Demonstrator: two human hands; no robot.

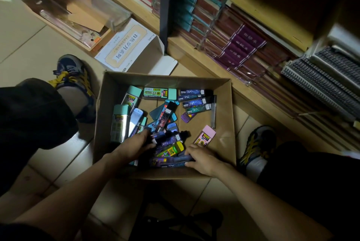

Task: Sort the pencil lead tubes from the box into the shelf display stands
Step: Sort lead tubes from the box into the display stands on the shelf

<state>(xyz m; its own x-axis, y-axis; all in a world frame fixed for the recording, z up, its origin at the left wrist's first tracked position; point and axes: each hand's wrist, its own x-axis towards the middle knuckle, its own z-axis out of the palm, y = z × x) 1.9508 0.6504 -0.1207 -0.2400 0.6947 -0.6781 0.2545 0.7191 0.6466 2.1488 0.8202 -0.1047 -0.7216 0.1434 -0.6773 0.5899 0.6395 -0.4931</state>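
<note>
- R hand (202,160): I pinch purple tube (173,162) at its end; L hand (134,147) curled round lead tubes (167,139).
- Both inside box (165,77) w/ rest of pile: light, stiff, slick plastic, I judge; take mid-body.
- Shelf (194,59) beyond; stands unseen.

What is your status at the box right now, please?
Left grip holds dark tubes in the box. Right grip holds a purple tube. Many more loose; nothing blocking.

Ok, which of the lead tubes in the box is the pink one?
The pale pink tube lying alone near the right wall of the box, just beyond the right hand. The others are teal, blue, purple or dark.
</note>
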